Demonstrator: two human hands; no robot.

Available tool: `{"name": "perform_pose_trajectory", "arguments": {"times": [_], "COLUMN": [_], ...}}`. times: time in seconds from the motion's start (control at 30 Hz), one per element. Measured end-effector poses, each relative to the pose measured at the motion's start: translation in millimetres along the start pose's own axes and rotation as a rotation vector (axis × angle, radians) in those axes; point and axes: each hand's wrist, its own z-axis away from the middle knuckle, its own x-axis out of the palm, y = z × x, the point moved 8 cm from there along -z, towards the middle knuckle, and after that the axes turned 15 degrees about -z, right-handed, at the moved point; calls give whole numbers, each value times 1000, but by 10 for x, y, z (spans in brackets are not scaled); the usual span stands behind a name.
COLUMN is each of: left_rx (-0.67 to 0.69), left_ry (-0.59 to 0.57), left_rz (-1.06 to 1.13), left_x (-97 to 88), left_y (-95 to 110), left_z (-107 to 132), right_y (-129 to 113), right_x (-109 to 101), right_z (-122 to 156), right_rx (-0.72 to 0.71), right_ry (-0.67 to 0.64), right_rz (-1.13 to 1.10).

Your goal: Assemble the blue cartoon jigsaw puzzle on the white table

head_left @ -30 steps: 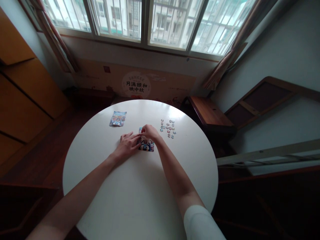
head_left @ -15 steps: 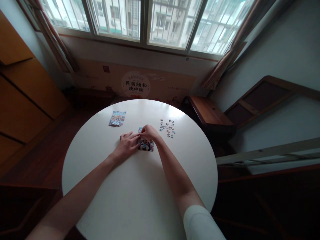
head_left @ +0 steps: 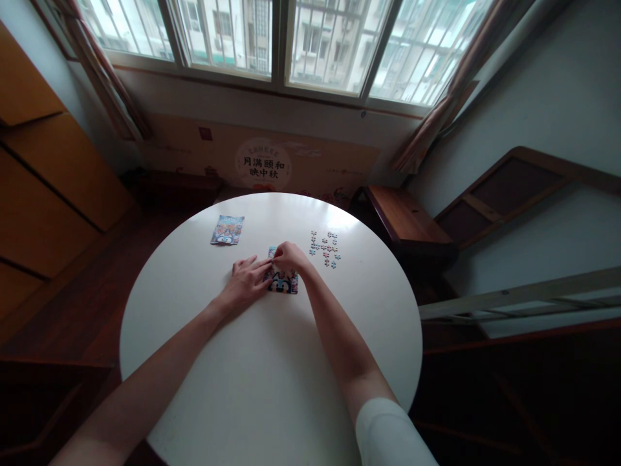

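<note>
2 hands (head_left: 246, 281) at puzzle (head_left: 284, 286); round white table (head_left: 262, 382); barred window (head_left: 330, 48) beyond.

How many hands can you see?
2: the left hand is at the left edge of the puzzle, and the right hand is over its far part. No others show.

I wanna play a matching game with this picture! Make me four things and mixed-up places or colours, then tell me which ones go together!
Things:
1. left hand
2. loose puzzle pieces
3. printed packet
4. round table

Places or colours:
A. white, underneath both hands
B. spread out to the right of the right hand
C. at the left side of the picture puzzle, touching it
D. lying farther away than the left hand, toward the window wall

Right pairs: 1-C, 2-B, 3-D, 4-A
</note>
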Motion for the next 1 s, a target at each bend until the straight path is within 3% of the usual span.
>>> {"name": "perform_pose_trajectory", "arguments": {"times": [1.0], "left_rx": [-16], "left_ry": [17], "left_rz": [-4], "left_x": [-8], "left_y": [-3], "left_z": [-1], "right_y": [0], "right_x": [0], "right_z": [4], "right_rx": [-13], "right_ry": [27], "right_rz": [46]}}
